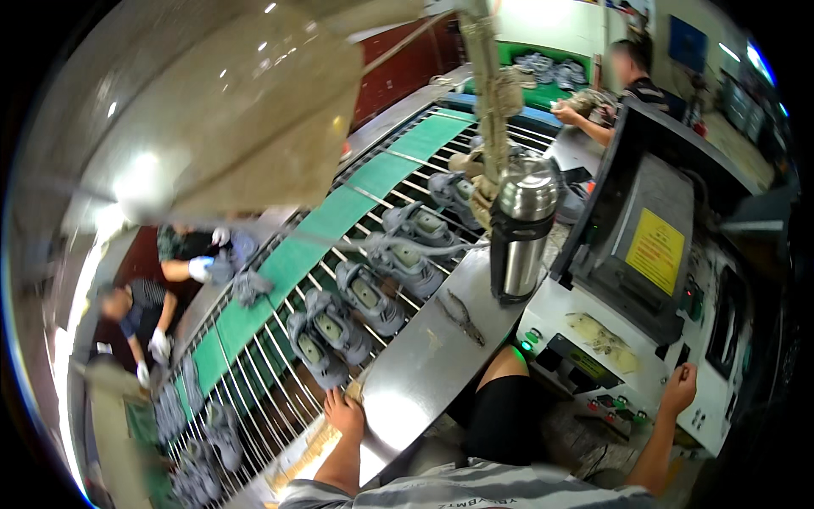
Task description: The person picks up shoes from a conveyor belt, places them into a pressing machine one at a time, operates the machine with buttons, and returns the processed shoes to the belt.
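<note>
Presently, a grey shoe [315, 352] is seen on the rods of a conveyor [269, 399], just beyond the fingers of the left hand [343, 413]. Its long axis is slanted toward that hand, the pale green oval in its opening being set at the farther end and what seems to be the toe being pointed back at the fingertips. The left hand is unclenched, its fingers loosely extended at the edge of a metal bench [407, 386]; whether the shoe is touched cannot be told. Beyond it, more grey shoes [369, 297] are lined up at much the same slant.

The right hand [680, 388] is curled inward near the front of a white machine [649, 392]; whether anything is gripped cannot be made out. Between the hands, farther off, a steel flask [521, 267] is stood upright on the bench, capped, its contents hidden. Pliers [461, 319] are laid nearer the left hand. Far beyond both hands, several shoes are held in a green tray [547, 90].
</note>
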The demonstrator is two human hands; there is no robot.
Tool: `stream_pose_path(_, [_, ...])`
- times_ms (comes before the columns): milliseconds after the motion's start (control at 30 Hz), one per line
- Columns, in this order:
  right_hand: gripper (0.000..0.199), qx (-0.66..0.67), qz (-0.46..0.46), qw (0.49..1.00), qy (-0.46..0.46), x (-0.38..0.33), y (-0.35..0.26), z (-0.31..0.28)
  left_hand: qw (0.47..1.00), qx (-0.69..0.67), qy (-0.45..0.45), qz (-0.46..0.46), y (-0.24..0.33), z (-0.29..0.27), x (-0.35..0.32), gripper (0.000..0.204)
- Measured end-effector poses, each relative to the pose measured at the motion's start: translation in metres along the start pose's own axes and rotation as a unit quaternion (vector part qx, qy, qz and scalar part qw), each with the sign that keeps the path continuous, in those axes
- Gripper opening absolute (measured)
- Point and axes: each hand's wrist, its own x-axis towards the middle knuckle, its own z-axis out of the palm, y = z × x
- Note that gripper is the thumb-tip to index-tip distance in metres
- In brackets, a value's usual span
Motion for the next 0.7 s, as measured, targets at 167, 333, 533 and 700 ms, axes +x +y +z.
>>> stream_pose_path(167, [0.009,-0.075,-0.042,0.996,-0.035,0.023,0.040,0.013,0.989,0.010,-0.144,0.027,0.031,-0.013,-0.022,0.051])
stream_pose_path(333, [0.007,-0.027,-0.026,0.996,-0.086,0.031,0.027,0.002,0.975,0.029,-0.197,-0.100,0.084,-0.032,-0.092,0.067])
stream_pose_path(533, [0.005,0.096,-0.026,0.979,-0.178,0.022,0.034,-0.007,0.990,0.004,-0.129,-0.049,0.090,-0.025,-0.101,0.056])
stream_pose_path(700, [0.008,0.104,-0.038,0.966,-0.232,0.033,0.008,-0.021,0.994,0.064,-0.063,-0.058,0.090,-0.009,-0.105,0.049])
